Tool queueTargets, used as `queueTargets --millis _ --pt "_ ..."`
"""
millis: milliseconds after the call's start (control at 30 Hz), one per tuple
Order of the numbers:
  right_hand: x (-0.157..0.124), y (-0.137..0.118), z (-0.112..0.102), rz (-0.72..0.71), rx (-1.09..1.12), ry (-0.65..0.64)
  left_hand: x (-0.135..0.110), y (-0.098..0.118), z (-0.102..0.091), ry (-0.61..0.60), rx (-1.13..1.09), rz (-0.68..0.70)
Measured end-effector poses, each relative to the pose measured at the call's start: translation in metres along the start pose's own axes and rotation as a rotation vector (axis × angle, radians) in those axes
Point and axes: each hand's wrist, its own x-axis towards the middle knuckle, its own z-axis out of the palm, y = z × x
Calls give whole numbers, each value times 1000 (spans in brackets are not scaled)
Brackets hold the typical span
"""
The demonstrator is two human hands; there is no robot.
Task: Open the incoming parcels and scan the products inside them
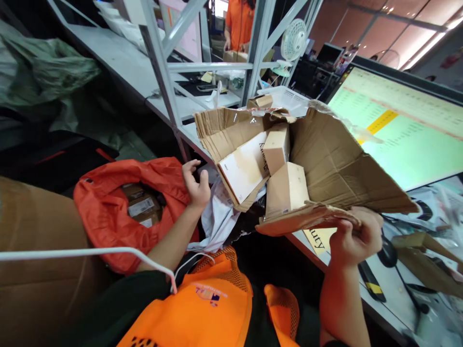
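Observation:
My right hand (352, 235) is closed on the torn front edge of an opened cardboard box (333, 164), holding it tilted above the desk edge. Inside the box lie a flat white box (243, 167) and two small tan boxes (285, 189), sliding toward its low left side. My left hand (195, 185) hovers with fingers spread and slightly curled, just left of the white box and holding nothing. Below that hand sits an orange bag (108, 202) with its mouth open, showing labelled parcels (142, 206) inside. A white plastic bag (217, 219) hangs beneath the cardboard.
A lit monitor (408, 125) stands at the right above a desk (398, 294) with cables and cardboard scraps. A grey metal rack (170, 82) and shelf run behind. A person in an orange shirt (239, 21) stands far back. A large brown carton (36, 270) is at my left.

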Motion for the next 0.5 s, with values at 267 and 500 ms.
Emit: queueTargets --millis 267,500 --pt "-2 -10 -1 -42 94 -46 62 143 46 -658 763 602" --pt "1 -26 9 -62 69 -63 141 159 104 -946 831 218"
